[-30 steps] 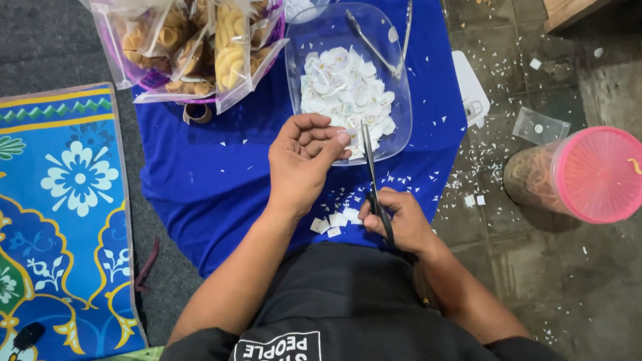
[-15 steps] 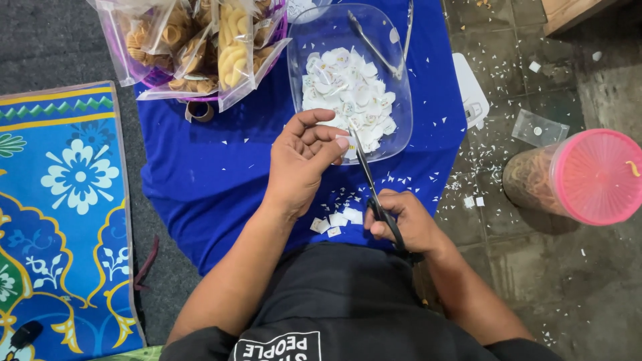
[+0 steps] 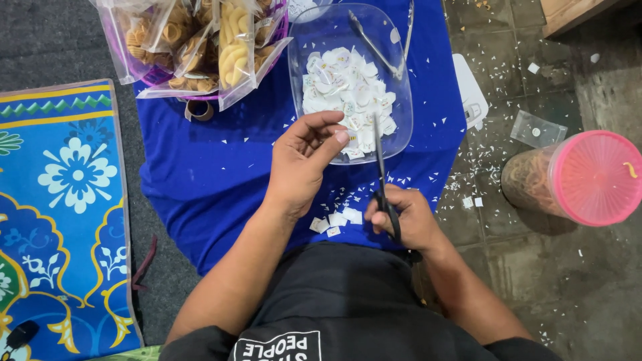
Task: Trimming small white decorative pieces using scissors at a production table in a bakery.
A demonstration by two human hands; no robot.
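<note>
My right hand point(image 3: 406, 218) grips the handles of black scissors point(image 3: 381, 170), whose blades point away toward a clear plastic tray point(image 3: 398, 100). The tray holds several cut white paper pieces point(image 3: 344, 90) and metal tongs point(image 3: 384, 40). My left hand point(image 3: 304, 160) hovers just left of the blades at the tray's near edge, fingers curled with the thumb against the fingertips; whether it pinches a paper piece I cannot tell. A few white paper scraps point(image 3: 334, 220) lie on the blue cloth point(image 3: 200, 174) between my hands.
Clear bags of snacks point(image 3: 200, 47) sit in a purple basket at the far left. A jar with a pink lid point(image 3: 582, 177) lies on the tiled floor to the right, amid paper bits. A blue patterned mat point(image 3: 60, 214) lies left.
The scissors swung from a slant to nearly straight ahead, blades now over the tray's near edge. My left hand's fingers opened slightly.
</note>
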